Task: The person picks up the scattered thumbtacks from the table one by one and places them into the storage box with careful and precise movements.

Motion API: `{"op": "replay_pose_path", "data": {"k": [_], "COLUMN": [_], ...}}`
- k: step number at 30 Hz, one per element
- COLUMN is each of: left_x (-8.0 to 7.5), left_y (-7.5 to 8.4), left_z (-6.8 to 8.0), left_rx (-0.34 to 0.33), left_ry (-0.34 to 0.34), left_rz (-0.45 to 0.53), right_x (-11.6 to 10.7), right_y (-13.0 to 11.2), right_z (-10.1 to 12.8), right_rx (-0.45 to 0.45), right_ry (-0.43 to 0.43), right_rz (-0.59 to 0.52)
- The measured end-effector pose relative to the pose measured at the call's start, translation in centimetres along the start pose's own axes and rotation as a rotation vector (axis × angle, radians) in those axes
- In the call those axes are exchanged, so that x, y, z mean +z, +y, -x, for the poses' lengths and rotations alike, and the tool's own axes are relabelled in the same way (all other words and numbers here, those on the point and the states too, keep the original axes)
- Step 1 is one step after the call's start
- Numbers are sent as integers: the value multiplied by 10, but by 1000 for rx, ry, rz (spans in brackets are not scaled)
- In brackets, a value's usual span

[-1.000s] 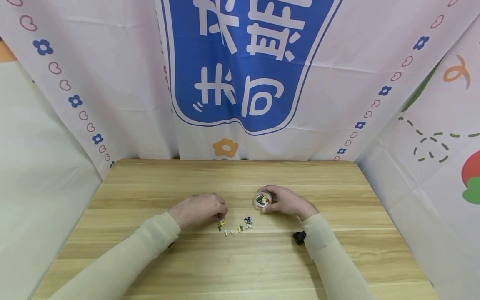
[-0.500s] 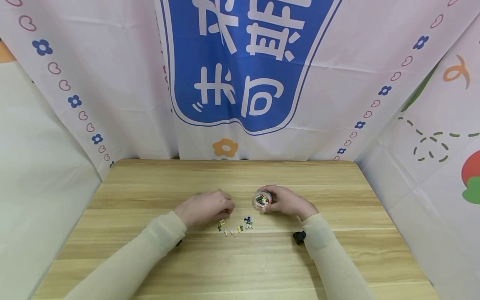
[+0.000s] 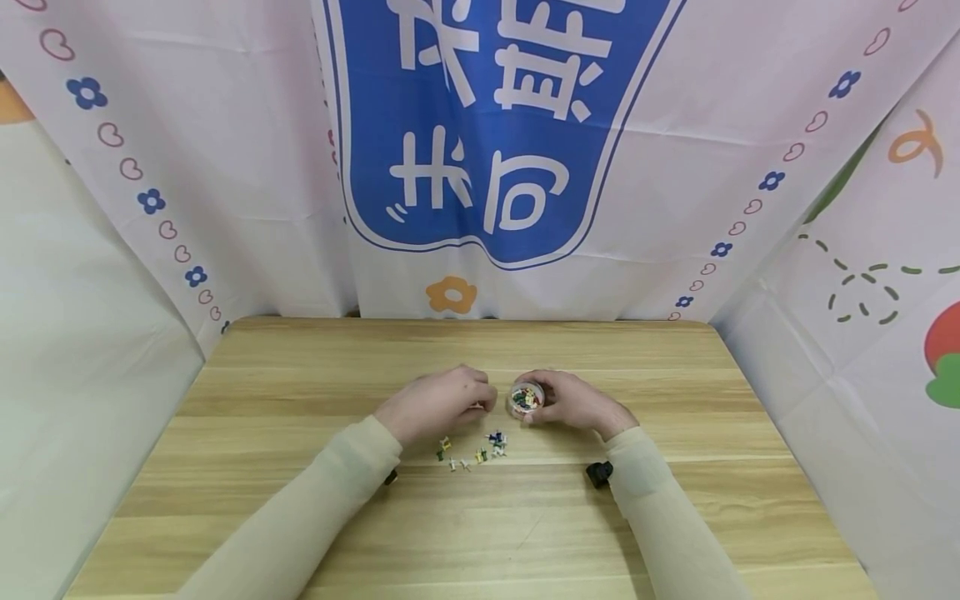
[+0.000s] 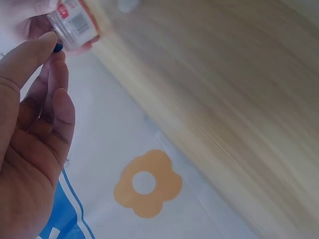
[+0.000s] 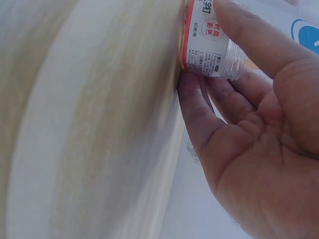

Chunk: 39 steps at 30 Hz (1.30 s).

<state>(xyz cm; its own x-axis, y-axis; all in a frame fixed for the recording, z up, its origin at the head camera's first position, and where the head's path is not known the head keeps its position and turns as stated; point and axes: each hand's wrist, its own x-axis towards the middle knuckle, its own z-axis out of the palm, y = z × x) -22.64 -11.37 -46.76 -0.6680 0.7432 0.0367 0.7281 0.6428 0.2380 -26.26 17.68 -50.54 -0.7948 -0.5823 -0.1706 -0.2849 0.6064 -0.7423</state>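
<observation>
Printed cloth with a blue emblem and small flowers hangs behind a pale wooden worktop [image 3: 300, 517], and near its middle stands a small clear jar [image 3: 525, 399] holding coloured push pins. The right hand [image 3: 573, 403] wraps the jar, thumb along its labelled side and fingers [image 5: 199, 107] curled under it, keeping it steady on the wood. A second ago the left hand [image 3: 442, 402] was lower left of the jar, down at the loose pins [image 3: 474, 451] scattered toward the bottom of the frame; it has since lifted away and travelled right, so it now sits just beside the jar's mouth. In the left wrist view its thumb and fingers [image 4: 56, 82] are pinched together on a small dark blue pin [image 4: 58, 48], right at the jar's rim. That suggests one pin is being carried to the jar while the rest lie below both hands. A small black object [image 3: 597, 474] rests by the right sleeve [image 3: 660, 517].
</observation>
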Motion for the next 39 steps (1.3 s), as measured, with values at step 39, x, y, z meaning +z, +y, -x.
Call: {"op": "replay_pose_path", "data": {"k": [39], "left_x": [23], "left_y": [19], "left_z": [-49], "left_rx": [-70], "left_ry": [117], "left_rz": [0], "right_x": [-3], "right_y": [0], "right_z": [2], "right_rx": [2], "right_ry": [-7], "right_rz": [18]}}
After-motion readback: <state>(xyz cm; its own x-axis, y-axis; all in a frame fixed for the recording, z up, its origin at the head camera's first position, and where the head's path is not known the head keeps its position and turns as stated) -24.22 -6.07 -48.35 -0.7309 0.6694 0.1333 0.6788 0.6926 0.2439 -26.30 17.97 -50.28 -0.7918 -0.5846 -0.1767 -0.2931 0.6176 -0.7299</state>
